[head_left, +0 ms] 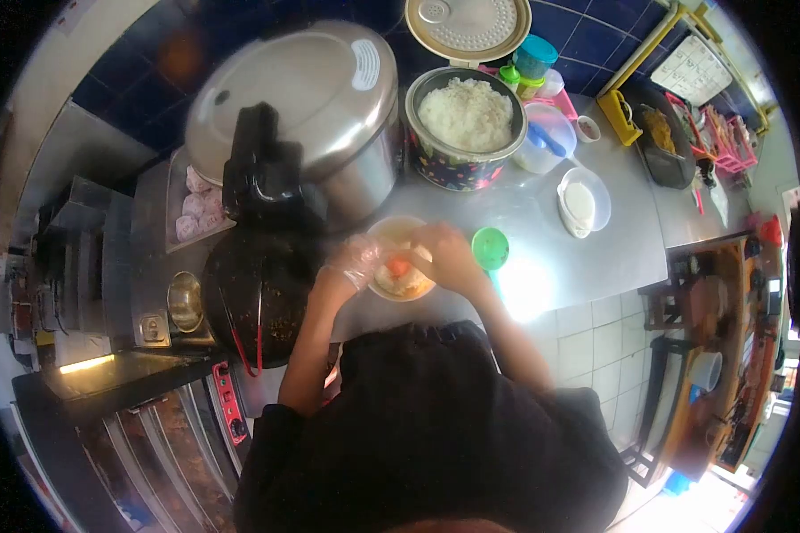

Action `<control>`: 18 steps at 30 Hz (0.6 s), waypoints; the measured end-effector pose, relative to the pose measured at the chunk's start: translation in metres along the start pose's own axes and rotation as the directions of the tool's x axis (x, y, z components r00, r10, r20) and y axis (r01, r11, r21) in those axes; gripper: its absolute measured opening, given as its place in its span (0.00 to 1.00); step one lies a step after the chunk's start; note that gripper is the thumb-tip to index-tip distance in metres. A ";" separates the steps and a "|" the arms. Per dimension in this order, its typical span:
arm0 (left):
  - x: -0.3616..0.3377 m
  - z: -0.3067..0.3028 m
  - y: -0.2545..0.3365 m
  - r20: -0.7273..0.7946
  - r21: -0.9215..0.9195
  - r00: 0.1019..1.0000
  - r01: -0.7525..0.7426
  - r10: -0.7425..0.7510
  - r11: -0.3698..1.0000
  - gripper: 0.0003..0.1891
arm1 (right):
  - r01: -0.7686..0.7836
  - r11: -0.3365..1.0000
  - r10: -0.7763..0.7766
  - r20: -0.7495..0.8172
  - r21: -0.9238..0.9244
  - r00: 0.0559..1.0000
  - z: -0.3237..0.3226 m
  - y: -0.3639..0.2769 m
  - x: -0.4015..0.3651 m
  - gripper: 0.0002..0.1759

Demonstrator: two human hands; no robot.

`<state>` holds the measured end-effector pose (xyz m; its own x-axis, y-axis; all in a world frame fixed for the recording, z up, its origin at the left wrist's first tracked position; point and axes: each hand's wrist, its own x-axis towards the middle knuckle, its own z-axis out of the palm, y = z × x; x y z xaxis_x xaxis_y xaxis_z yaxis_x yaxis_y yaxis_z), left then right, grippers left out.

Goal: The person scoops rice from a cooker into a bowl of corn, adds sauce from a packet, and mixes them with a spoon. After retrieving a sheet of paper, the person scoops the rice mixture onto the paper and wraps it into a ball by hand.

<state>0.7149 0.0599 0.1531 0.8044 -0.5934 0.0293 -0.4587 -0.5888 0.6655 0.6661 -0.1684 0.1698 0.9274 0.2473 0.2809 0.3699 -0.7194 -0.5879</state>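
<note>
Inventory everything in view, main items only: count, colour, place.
Bowl: 1, pale, frame centre
Food piece: 1, orange-red, in bowl
Green cup: 1, green, right of bowl
Patterned pot: 1, dark, beyond bowl
Rice: 1 mound, white, in pot
Large cooker: 1, silver, left of pot
Round object: 1, black, left of bowl
Tray: 1, greyish, left of cooker
Lumps: several, pinkish-white, in tray
Basket: 1, yellow, back right
Left hand: 1, clear glove, at bowl
Right hand: 1, glove unclear, at bowl

Blue tiles (587,43) behind a large steel pot (302,107); far right, perhaps wooden shelving (743,320).
</note>
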 end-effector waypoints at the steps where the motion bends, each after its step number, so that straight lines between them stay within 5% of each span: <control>1: 0.003 0.005 -0.006 0.032 0.052 0.998 0.043 -0.044 0.998 0.12 | 0.000 1.000 0.000 -0.001 0.001 1.000 0.003 0.003 0.002 0.10; 5: 0.011 -0.026 0.043 0.063 0.026 0.989 0.134 -0.136 0.991 0.16 | 0.045 0.998 -0.044 0.031 -0.032 0.999 0.008 0.012 0.007 0.11; 9: 0.015 -0.004 0.016 0.072 0.048 0.996 0.051 -0.055 0.998 0.19 | -0.085 0.989 0.087 -0.014 0.125 0.996 0.002 0.001 0.011 0.08; 14: 0.016 0.006 0.018 0.099 -0.054 0.971 0.222 -0.216 0.973 0.19 | -0.072 0.980 0.083 -0.054 0.184 0.995 0.001 0.007 0.011 0.07; 18: 0.018 -0.004 0.021 0.118 -0.089 0.982 0.156 -0.145 0.984 0.17 | -0.120 0.944 0.154 -0.090 0.306 0.984 0.005 0.008 0.004 0.07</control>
<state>0.7211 0.0390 0.1702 0.8120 -0.5625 -0.1558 -0.2921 -0.6227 0.7259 0.6732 -0.1695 0.1622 0.9644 0.0740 0.2538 0.2553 -0.5104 -0.8212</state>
